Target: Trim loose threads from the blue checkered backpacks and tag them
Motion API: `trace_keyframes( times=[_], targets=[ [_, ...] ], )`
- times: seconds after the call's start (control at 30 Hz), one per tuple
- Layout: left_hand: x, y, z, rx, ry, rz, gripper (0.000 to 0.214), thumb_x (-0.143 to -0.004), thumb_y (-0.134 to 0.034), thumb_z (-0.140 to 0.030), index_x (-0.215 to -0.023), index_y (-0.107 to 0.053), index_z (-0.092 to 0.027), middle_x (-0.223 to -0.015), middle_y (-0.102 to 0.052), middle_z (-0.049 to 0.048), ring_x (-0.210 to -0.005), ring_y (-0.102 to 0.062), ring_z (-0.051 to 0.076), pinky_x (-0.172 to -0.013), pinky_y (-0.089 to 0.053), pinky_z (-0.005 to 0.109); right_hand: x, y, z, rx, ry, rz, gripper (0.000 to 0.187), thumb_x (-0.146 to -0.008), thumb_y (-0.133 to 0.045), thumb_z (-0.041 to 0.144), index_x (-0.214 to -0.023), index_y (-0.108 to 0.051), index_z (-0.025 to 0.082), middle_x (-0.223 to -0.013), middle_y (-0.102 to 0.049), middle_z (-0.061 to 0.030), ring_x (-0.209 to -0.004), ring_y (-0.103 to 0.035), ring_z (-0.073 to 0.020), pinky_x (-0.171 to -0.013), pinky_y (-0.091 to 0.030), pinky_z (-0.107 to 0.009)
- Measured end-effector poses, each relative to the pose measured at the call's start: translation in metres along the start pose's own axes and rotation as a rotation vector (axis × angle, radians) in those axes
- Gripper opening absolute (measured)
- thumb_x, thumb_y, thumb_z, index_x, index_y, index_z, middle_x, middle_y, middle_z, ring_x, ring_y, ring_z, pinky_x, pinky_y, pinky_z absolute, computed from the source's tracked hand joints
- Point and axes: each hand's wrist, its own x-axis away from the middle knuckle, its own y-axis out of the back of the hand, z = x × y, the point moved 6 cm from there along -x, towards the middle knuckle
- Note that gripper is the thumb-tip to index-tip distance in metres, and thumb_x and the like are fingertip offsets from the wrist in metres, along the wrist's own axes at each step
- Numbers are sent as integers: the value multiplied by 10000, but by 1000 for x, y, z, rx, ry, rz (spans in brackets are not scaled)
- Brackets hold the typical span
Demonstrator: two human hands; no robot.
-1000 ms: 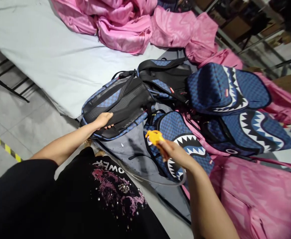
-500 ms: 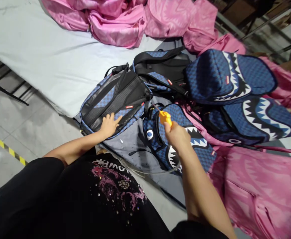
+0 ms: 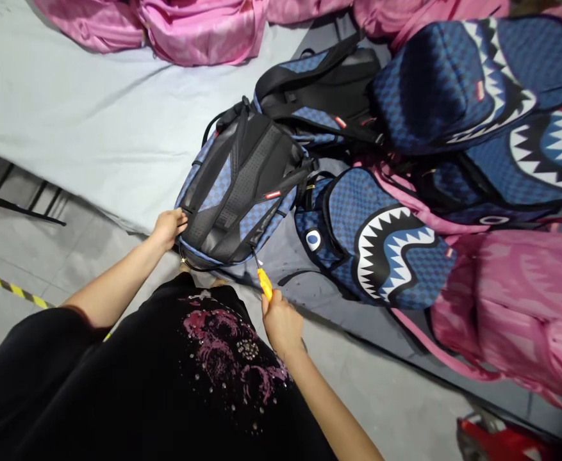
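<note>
A blue checked backpack (image 3: 242, 186) lies on the table with its black padded back and straps facing up. My left hand (image 3: 169, 229) grips its lower left edge, fingers curled onto the black strap. In my closed right hand (image 3: 282, 323) is a yellow air blow gun (image 3: 264, 283) with a thin dark nozzle. The nozzle tip is at the backpack's lower right edge; whether it touches cannot be made out. Just right of it lies another blue backpack (image 3: 381, 237) with a shark-mouth print and an eye patch.
More blue backpacks (image 3: 458, 83) lie at the upper right, one on another. Pink backpacks (image 3: 204, 29) line the far side, and another pink one (image 3: 516, 301) is at right. The pale table cover (image 3: 93, 115) ends near me. A red object (image 3: 502, 438) sits low right.
My left hand has gone from resting spread on the backpack to gripping its left edge. My right hand has brought the air blow gun down and left to the backpack's lower edge. The view has shifted.
</note>
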Motion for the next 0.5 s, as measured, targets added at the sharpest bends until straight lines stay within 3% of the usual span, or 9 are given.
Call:
trace_keyframes(
  times=[0.07, 0.17, 0.27, 0.33, 0.5],
  targets=[
    [-15, 1, -2, -8, 96, 112, 313, -989, -348, -288, -972, -602, -106, -948, -681, 161, -958, -691, 211, -925, -578, 381, -8, -10, 17, 12, -26, -62, 344, -1032, -331, 370, -1162, -516, 112, -945, -682, -173, -842, -702, -270, -605, -456, -292],
    [-27, -18, -3, 53, 201, 312, 417, -997, -337, -417, -936, -615, -111, -887, -692, 175, -960, -702, 246, -915, -587, 394, -29, -21, 37, -11, -37, -117, 414, -1025, -338, 366, -1283, -449, 62, -979, -670, -198, -887, -690, -285, -654, -483, -316],
    [-24, -38, 3, 195, 302, 518, 555, -955, -371, -586, -1058, -617, -100, -952, -714, 190, -1047, -690, 290, -956, -567, 436, -49, -28, 49, -65, -37, -141, 459, -1028, -341, 378, -1336, -403, 43, -1011, -671, -206, -908, -687, -282, -688, -482, -322],
    [-22, -47, 6, 253, 297, 650, 629, -929, -379, -654, -1160, -599, -112, -1027, -723, 182, -1096, -679, 298, -989, -540, 457, -58, -30, 53, -96, -34, -149, 451, -1032, -346, 379, -1333, -405, 48, -1027, -675, -204, -915, -688, -274, -691, -470, -312],
    [-24, -60, 14, 368, 335, 923, 733, -913, -361, -713, -1280, -558, -109, -1146, -714, 180, -1169, -653, 303, -1063, -462, 482, -69, -35, 52, -147, -111, -102, 412, -1034, -385, 375, -1310, -422, 71, -990, -707, -164, -857, -705, -248, -625, -411, -280]
  ],
)
